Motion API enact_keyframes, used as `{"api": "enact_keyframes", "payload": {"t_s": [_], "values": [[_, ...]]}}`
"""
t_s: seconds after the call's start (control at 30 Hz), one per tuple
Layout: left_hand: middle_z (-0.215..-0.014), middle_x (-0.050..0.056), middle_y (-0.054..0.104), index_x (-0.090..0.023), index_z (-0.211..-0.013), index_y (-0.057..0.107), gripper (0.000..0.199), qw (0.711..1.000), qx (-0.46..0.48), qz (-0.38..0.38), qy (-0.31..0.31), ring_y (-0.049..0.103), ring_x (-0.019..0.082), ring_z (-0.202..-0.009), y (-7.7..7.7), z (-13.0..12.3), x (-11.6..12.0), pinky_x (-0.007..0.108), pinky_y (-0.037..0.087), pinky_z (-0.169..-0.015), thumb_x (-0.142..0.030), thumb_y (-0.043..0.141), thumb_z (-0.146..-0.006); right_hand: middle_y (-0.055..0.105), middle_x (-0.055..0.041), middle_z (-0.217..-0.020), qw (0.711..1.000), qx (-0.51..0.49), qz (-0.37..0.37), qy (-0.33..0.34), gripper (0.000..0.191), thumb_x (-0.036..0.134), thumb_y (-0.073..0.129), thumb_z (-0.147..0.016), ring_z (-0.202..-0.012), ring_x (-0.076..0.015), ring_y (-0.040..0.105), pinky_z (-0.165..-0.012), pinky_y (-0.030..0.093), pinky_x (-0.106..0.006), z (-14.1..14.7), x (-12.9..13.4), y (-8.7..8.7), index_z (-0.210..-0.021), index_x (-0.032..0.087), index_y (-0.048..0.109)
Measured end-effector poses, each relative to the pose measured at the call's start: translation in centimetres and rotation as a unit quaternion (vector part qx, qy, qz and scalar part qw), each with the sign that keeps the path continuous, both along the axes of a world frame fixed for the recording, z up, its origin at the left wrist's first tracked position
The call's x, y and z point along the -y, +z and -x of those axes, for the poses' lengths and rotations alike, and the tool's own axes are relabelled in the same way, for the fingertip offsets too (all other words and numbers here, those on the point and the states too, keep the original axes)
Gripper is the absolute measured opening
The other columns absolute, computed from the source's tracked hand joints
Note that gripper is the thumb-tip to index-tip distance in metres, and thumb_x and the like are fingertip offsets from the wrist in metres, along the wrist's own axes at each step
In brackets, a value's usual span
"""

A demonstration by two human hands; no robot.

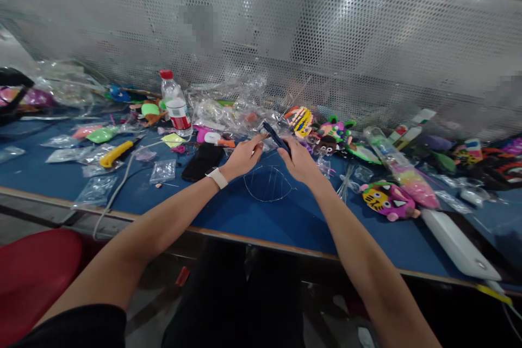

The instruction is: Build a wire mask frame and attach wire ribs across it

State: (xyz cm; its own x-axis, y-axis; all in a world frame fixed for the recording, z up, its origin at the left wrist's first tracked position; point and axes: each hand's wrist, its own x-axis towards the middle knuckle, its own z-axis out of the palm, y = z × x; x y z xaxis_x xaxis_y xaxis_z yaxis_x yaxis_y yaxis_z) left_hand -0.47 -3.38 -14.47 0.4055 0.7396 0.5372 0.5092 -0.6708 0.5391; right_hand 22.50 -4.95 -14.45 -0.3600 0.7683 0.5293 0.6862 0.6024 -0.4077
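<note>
Working a dark hand tool (276,137)
Right hand (302,162) grips it; left hand (243,157) curls beside it, pinch unclear; steadiness matters.

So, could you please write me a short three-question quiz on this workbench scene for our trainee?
1. Multiple choice: where is the white band worn?
a) On the left wrist
b) On the right wrist
c) On neither wrist
2. True or false: the right hand is holding the dark tool.
3. Fill in the missing word: the bottle standing on the blue table has a ____ cap.

Key: 1. a; 2. true; 3. red
</note>
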Motion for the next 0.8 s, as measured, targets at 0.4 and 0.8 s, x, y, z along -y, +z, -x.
{"api": "enact_keyframes", "payload": {"t_s": [0.4, 0.8], "values": [[-0.125, 0.013, 0.074, -0.018, -0.133, 0.067, 0.037, 0.960, 0.231, 0.115, -0.111, 0.076, 0.020, -0.090, 0.4, 1.0, -1.7, 0.037, 0.060, -0.086, -0.030, 0.060, -0.099, 0.077, -0.0198, -0.103, 0.997, 0.073, 0.010, -0.032, 0.058, 0.059, 0.031, -0.111, -0.095, -0.0350, 0.073, -0.083, 0.052, -0.045, 0.1, 0.0, 0.3, -0.114, 0.015, 0.069], [-0.146, 0.015, 0.067, -0.023, -0.137, 0.066, 0.046, 0.875, 0.284, 0.314, -0.235, 0.080, 0.019, -0.089, 1.3, 2.1, -1.7, 0.030, 0.066, -0.078, -0.020, 0.075, -0.091, 0.078, -0.0203, -0.111, 0.994, 0.101, 0.018, -0.031, 0.056, 0.058, 0.035, -0.111, -0.099, -0.0368, 0.074, -0.084, 0.054, -0.046, 0.4, 0.1, -0.1, -0.125, 0.015, 0.068]]}}
